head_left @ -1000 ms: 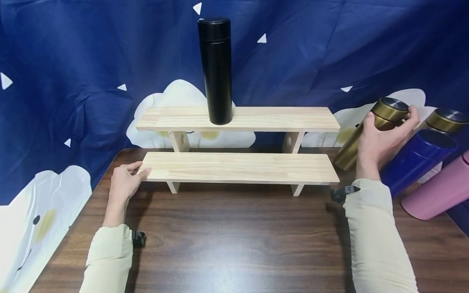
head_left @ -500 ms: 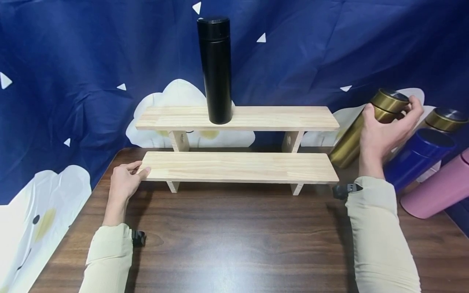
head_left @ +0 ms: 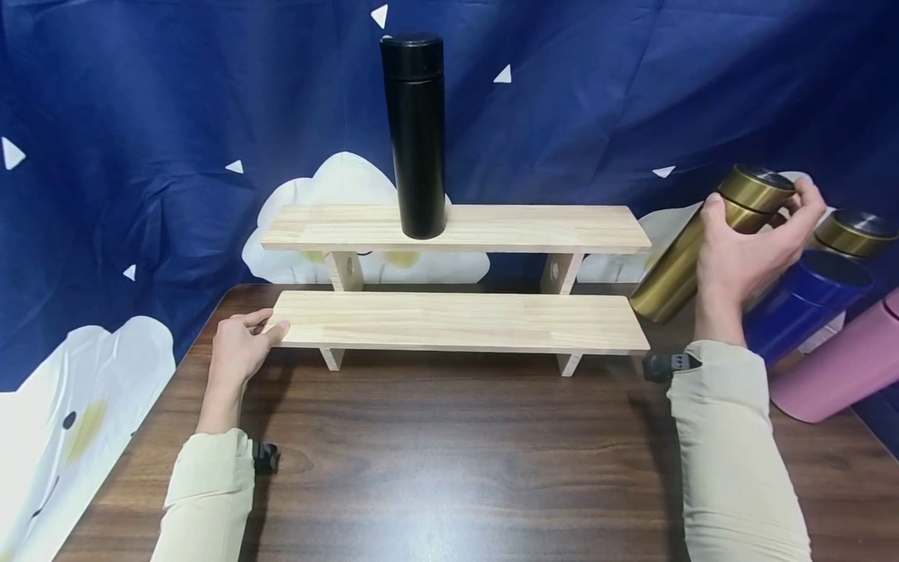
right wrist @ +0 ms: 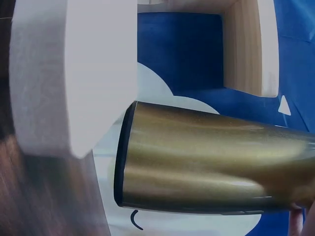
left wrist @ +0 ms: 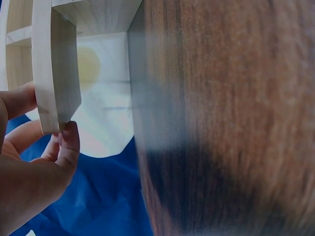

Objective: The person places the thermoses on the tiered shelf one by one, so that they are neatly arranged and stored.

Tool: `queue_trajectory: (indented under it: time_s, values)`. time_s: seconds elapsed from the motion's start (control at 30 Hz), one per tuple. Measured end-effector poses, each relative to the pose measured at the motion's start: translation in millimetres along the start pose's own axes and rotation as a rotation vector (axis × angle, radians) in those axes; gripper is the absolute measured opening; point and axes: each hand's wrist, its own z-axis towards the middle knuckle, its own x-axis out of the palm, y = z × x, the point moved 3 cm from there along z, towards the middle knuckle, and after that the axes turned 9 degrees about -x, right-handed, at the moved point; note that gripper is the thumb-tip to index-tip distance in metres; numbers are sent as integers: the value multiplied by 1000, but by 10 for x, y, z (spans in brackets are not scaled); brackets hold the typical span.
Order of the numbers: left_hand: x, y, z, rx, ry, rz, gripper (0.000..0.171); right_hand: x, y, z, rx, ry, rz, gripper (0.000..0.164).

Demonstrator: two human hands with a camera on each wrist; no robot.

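My left hand point(head_left: 239, 347) pinches the left end of the lower board of a two-tier wooden shelf point(head_left: 456, 320). In the left wrist view the thumb lies on one face of the board point(left wrist: 45, 73) and curled fingers on the other. On the right, my right hand point(head_left: 751, 250) grips a gold thermos bottle point(head_left: 691, 250) near its lid. The bottle leans, its base close to the right end of the lower board. The right wrist view shows its dark-rimmed base point(right wrist: 123, 155) beside the shelf end; only a bit of the hand shows there. A black thermos bottle point(head_left: 419, 140) stands upright on the upper board.
Right of my right hand stand another gold bottle point(head_left: 846, 234), a blue bottle point(head_left: 801, 300) and a pink bottle point(head_left: 836, 363). The brown wooden table point(head_left: 435, 445) spreads in front of the shelf. A blue curtain point(head_left: 548, 117) with white cloud prints hangs behind.
My right hand has raised the gold bottle's top slightly and shifted it right, so the bottle leans more, its base slightly left. The left hand stays on the board.
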Motion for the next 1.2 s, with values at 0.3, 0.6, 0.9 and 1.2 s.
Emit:
queue_trajectory:
  time_s: [0.3, 0.6, 0.9, 1.2]
  values:
    - [-9, 1, -13, 8, -11, 7, 50, -7, 39, 29, 12, 2, 25, 62]
    - [-21, -10, -37, 6, -14, -5, 49, -11, 71, 10, 6, 5, 49, 62]
    - [-4, -21, -31, 11, -15, 11, 49, 14, -10, 19, -23, 1, 33, 60]
    - [-11, -14, -29, 5, -17, 8, 49, -25, 165, -35, -51, 3, 59, 58]
